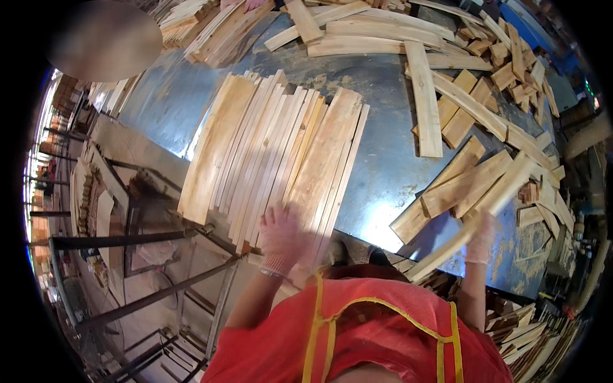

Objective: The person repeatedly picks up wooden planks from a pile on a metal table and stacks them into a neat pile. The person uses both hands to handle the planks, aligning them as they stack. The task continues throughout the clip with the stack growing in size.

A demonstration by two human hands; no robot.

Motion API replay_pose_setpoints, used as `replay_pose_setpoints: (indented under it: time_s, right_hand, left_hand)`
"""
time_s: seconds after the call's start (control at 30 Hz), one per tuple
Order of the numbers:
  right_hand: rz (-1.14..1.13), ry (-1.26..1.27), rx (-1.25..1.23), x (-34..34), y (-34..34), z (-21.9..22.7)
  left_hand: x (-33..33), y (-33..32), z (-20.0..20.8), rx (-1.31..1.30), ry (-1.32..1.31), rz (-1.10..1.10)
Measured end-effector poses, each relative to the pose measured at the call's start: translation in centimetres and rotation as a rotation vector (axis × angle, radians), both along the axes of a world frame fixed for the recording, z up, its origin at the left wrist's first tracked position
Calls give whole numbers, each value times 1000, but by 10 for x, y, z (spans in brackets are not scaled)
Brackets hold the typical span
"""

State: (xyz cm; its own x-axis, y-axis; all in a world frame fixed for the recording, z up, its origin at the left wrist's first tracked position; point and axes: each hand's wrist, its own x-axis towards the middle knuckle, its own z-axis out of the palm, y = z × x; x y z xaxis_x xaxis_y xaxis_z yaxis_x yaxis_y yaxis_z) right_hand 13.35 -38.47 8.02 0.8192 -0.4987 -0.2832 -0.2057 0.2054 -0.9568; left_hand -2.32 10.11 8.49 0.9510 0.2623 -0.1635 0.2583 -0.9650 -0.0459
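My left hand, in a pale knit glove, lies over the near ends of a row of wooden boards. Its fingers are spread, slightly blurred, and wrap around nothing. These boards stand side by side, mostly on edge, on the metal table; a few show a wide face. To the right, my gloved right hand grips a long wooden plank, smeared by motion and slanting up to the right. The plank hides part of the loose boards behind it.
Loose planks and short offcuts are heaped at the far right. Further boards lie across the table's back, and another person's hands show at the top. A metal frame stands left; stacked strips lie at the lower right.
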Motion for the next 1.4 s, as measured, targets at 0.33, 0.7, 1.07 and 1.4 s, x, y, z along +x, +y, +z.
replay_pose_setpoints:
  time_s: [0.33, 0.7, 1.07, 1.4]
  right_hand:
    - [1086, 239, -472, 13, 295, -51]
    - [480, -343, -136, -25, 54, 8]
    - [-803, 660, -740, -350, -417, 133]
    - [-516, 1154, -1101, -366, -529, 109]
  left_hand:
    - [-20, 22, -6, -715, -347, 198]
    - [93, -161, -92, -1408, 41, -398]
    - [212, -369, -57, -246, 57, -521]
    - [223, -377, -40, -369, 88, -482]
